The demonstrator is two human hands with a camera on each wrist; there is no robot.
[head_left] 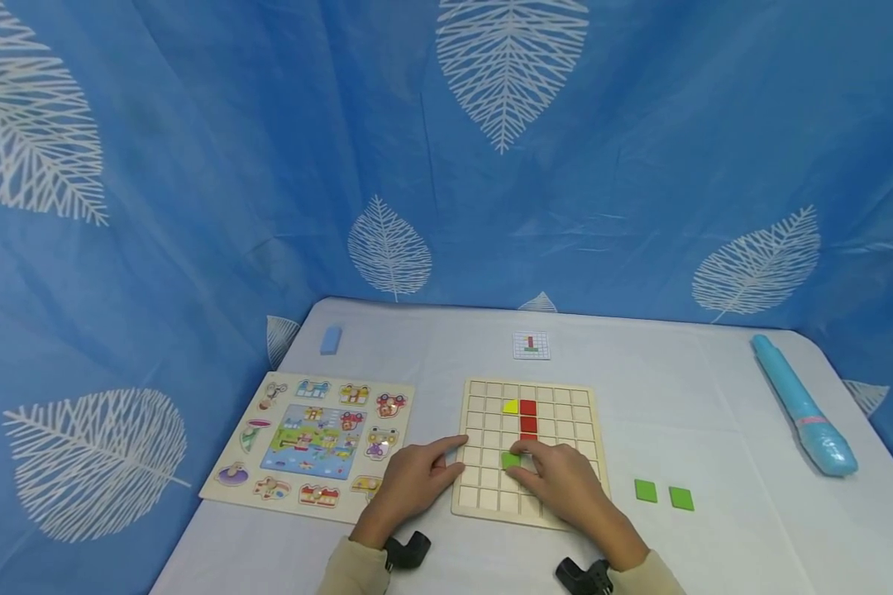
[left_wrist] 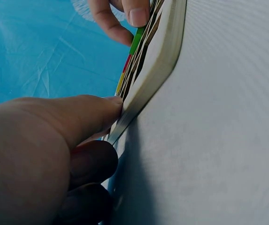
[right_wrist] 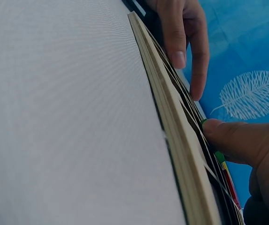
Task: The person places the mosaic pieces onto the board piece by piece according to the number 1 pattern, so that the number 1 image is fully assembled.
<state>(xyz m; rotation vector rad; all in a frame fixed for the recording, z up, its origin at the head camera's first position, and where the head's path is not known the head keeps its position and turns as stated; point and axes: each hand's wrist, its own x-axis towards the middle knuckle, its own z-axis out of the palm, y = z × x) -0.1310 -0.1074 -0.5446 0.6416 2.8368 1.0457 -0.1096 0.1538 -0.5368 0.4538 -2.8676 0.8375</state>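
A square wooden grid board [head_left: 489, 497] lies on the table. My right hand [head_left: 568, 487] is over its lower middle and pinches a green square tile [head_left: 510, 461] between thumb and index finger, at the board's surface. Above the tile, red square tiles [head_left: 527, 425] form a column, with a yellow tile [head_left: 510, 406] beside the top one. My left hand [head_left: 413, 479] touches the board's left edge with thumb and index finger spread apart. In the left wrist view, the left thumb [left_wrist: 94, 115] lies against that edge. The right thumb [right_wrist: 237, 138] partly hides the green tile in the right wrist view.
Two green tiles [head_left: 663, 493] lie right of the board. A small pattern card [head_left: 531, 345] is behind it. To the left are a picture puzzle board [head_left: 305, 487] and a blue block [head_left: 331, 340]. A wrapped light-blue microphone-shaped object [head_left: 804, 405] lies far right.
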